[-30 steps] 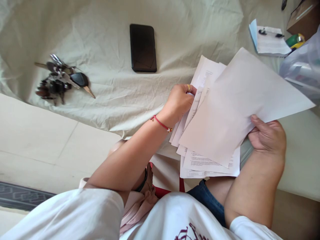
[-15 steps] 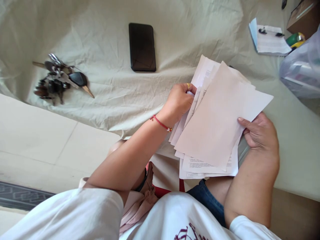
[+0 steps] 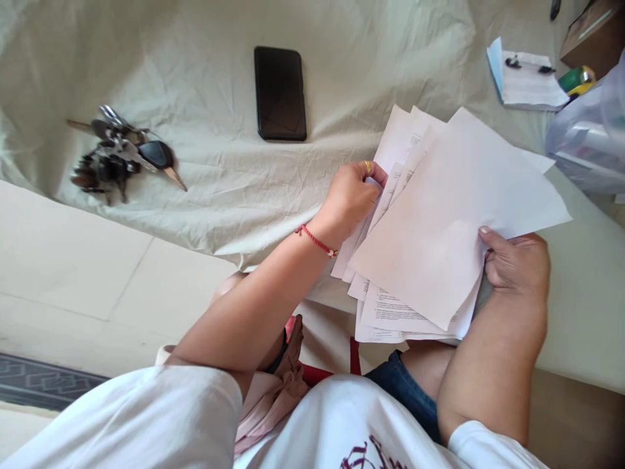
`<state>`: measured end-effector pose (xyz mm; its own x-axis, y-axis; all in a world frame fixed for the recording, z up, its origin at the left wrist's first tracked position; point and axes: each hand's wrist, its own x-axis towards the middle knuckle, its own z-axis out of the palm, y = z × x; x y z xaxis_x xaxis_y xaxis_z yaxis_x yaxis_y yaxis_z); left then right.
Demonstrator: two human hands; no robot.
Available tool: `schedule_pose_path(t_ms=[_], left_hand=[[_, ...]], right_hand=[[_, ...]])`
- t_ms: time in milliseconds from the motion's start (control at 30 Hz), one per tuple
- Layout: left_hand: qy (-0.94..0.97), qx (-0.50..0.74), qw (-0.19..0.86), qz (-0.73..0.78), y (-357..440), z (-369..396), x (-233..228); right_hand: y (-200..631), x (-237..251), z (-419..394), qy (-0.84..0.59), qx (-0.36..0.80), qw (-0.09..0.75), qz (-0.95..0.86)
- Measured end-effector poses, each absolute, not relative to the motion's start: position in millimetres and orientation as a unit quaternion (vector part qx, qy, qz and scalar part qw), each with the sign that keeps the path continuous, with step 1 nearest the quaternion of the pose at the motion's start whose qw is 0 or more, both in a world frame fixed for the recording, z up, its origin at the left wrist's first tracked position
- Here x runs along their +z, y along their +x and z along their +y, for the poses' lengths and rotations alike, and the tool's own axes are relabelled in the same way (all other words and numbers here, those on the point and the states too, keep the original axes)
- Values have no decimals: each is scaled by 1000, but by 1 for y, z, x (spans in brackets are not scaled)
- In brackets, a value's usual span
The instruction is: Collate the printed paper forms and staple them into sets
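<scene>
Left hand (image 3: 355, 198) is pinching the paper stack (image 3: 398, 312) at its left side, over the near edge of the table (image 3: 219, 169); right hand (image 3: 518, 260) is clamping the top sheet (image 3: 454, 202), thumb uppermost. Apparently leafing through pages; next move calling for steady left pinch. Since earlier frame, top sheet is reaching farther right.

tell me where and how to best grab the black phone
Grip the black phone by its two long edges, near mid-length, probably from above on the person's side: it lies flat on the cloth, both edges exposed and running away from the person. The left hand is nearer than the right hand, but holds papers.
</scene>
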<state>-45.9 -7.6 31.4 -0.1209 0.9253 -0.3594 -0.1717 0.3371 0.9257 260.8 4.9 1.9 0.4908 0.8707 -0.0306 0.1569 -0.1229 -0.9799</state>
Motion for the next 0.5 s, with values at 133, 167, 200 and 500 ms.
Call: schedule_pose_path(t_ms=[133,167,200,500], left_hand=[[334,482,568,578,-45,-6,32],[332,486,566,578,-45,-6,33],[329,487,563,581,-46,-6,34],[314,468,557,610,-49,-8,40]], right_hand=[[260,1,6,-685,309,544,-374],[260,1,7,-687,299,548,-371],[260,1,7,-688,289,556,-367],[264,14,8,-607,320,656,-313]])
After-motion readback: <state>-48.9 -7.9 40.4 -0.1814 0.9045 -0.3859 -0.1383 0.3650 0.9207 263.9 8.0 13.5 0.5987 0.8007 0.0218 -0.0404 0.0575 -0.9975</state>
